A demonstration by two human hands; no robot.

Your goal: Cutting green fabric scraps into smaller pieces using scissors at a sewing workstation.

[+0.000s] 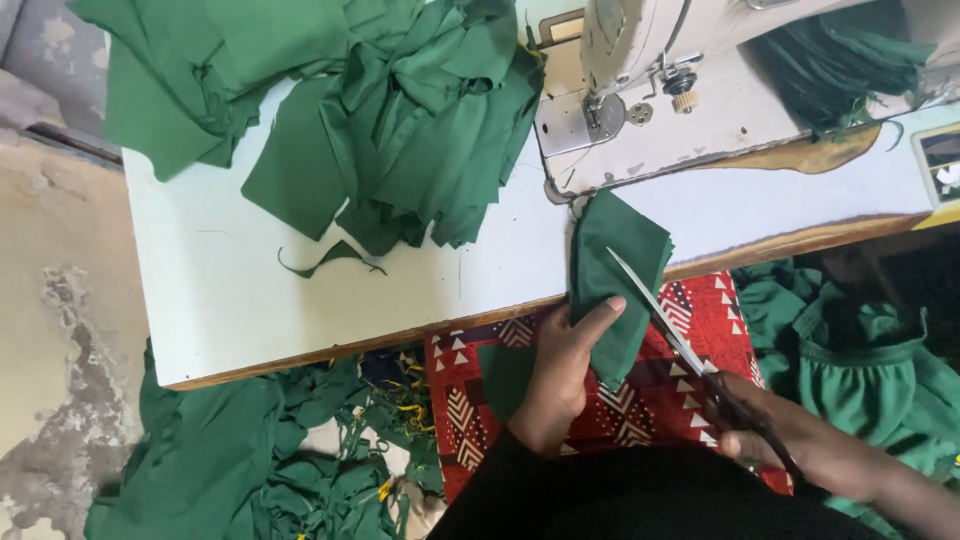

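I hold a folded green fabric piece (615,280) in my left hand (560,375), thumb on top and fingers curled shut underneath, at the near edge of the white table (220,300), just in front of the sewing machine (680,90). My right hand (790,435) is closed through the handles of the scissors (665,325), whose blades lie across the piece's right side, only slightly parted. To cut cleanly I judge I should keep the cloth taut, layers aligned, thumb well away from the blades, and close them in one steady stroke. A heap of green pieces (400,120) lies far left on the table.
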